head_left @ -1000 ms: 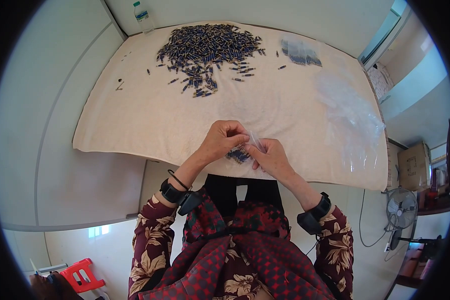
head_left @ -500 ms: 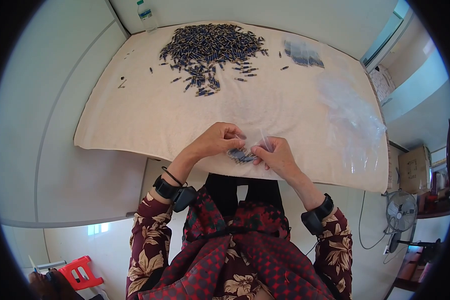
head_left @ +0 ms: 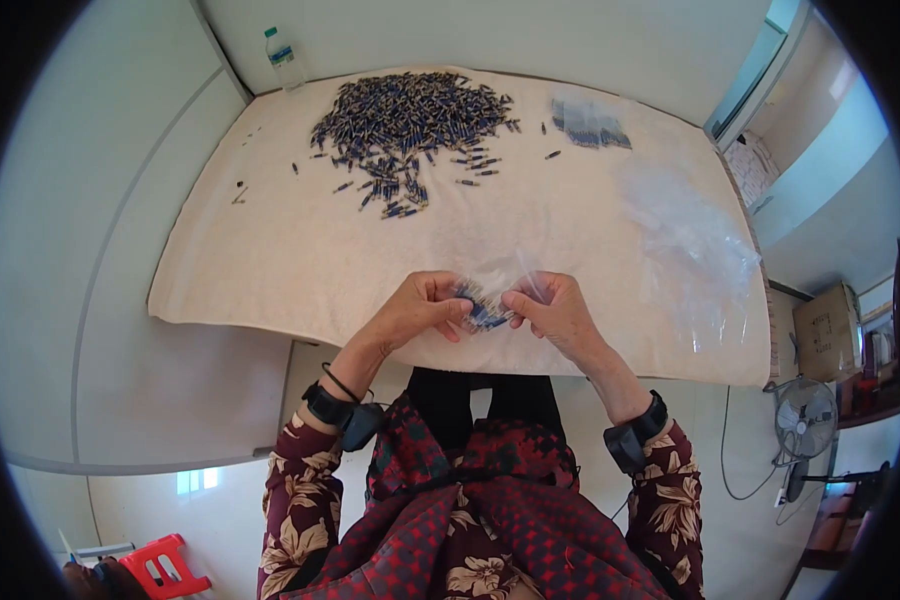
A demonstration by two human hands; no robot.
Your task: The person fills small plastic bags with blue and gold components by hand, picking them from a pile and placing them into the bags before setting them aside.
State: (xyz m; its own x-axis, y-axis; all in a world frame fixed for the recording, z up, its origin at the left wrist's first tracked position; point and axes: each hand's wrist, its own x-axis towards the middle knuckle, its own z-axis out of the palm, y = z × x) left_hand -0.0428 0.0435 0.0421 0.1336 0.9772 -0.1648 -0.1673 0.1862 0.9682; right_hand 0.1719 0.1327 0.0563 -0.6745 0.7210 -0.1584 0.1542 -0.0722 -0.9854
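Between my hands is a small clear plastic bag (head_left: 488, 302) with several small dark-blue and brass-coloured cylindrical parts inside. My left hand (head_left: 425, 304) pinches the bag's left side, fingers closed. On the right side, my right hand (head_left: 552, 308) grips it between thumb and fingers. The bag is close to the table's front edge, and its upper part stands up loosely above the parts. Farther back on the cloth lies a large heap of the same blue and brass parts (head_left: 410, 115), with loose ones scattered along its near side.
Filled clear bags (head_left: 590, 124) lie in a row at the back right. A pile of thin clear plastic bags (head_left: 685, 235) spreads over the table's right side. A water bottle (head_left: 284, 62) stands at the back left. Beyond the right edge are a fan (head_left: 803, 420) and a cardboard box (head_left: 828, 332).
My left hand has moved down along the bag to its left side, lower than before. The bag's top now stands more open-looking and upright. My head view has tilted slightly.
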